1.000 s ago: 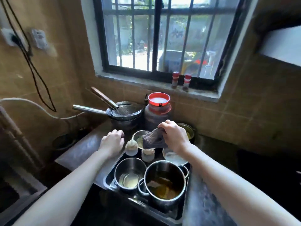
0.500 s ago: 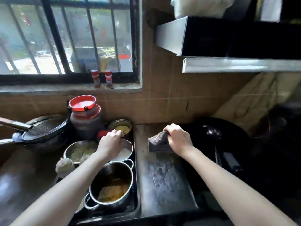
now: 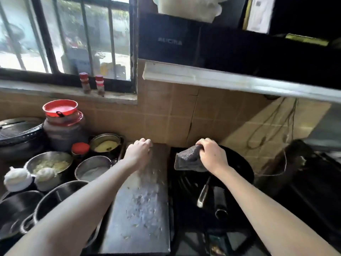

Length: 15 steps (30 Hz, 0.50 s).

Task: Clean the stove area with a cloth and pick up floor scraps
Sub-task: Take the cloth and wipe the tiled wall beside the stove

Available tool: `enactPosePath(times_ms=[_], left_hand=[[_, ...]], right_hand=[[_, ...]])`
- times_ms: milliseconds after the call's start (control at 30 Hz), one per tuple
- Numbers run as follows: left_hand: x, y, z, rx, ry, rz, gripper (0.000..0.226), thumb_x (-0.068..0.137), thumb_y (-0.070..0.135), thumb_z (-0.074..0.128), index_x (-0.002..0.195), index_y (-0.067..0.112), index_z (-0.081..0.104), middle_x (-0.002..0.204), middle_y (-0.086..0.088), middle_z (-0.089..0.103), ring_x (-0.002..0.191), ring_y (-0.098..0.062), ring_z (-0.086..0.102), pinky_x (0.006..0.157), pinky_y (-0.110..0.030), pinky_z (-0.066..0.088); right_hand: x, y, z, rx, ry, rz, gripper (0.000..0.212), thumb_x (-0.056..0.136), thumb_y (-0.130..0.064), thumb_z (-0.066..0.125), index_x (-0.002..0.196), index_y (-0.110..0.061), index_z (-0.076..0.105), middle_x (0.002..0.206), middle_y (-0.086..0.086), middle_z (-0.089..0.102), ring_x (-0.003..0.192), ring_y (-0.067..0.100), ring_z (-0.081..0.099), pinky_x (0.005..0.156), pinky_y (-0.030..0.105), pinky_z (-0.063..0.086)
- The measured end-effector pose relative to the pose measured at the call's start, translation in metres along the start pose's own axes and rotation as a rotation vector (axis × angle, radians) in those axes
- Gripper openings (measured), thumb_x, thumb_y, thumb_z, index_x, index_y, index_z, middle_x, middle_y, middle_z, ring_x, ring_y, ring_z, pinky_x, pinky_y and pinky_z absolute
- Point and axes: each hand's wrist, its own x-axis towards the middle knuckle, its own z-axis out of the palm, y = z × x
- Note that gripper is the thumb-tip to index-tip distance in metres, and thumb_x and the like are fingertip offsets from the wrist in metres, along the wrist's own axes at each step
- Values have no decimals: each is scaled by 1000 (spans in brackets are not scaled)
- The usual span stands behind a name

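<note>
- Right hand [image 3: 212, 157] grips the cloth [image 3: 188, 159], now over the black wok [image 3: 239, 169] rather than on the counter [image 3: 144, 209].
- Left hand [image 3: 138, 154], fingers loosely curled and holding nothing, has moved from the pots [image 3: 92, 169] to the counter's far end.

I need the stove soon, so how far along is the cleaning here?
Nothing looks finished. In hand: the right hand grips the dark cloth over the wok, and the left hand is at the far end of the metal counter strip. To do: pale scraps litter that strip, so wiping has barely begun. The floor is out of view, so floor scraps cannot be judged.
</note>
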Motion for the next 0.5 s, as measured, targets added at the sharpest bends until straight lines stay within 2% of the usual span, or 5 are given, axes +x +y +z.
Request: enactPosePath(times_ms=[167, 333, 500], left_hand=[[9, 36, 4, 29, 18, 4, 25, 95, 23, 40, 115, 15, 54, 113, -8, 55, 108, -30, 54, 83, -38, 42], [22, 39, 3, 19, 28, -8, 20, 94, 23, 40, 106, 13, 53, 108, -9, 54, 105, -30, 54, 82, -39, 42], [31, 28, -7, -31, 102, 0, 15, 92, 22, 42, 100, 12, 51, 103, -9, 54, 101, -31, 54, 77, -36, 37]], right_hand=[[17, 28, -19, -67, -25, -11, 24, 89, -8, 45, 103, -21, 59, 103, -1, 58, 104, 21, 52, 64, 29, 38], [39, 33, -26, -235, -16, -49, 32, 89, -1, 46, 110, -19, 62, 110, 2, 48, 107, 22, 42, 70, 33, 41], [55, 17, -24, -287, -32, 2, 29, 90, 0, 46, 110, -14, 61, 114, 9, 46, 98, 28, 49, 69, 35, 40]])
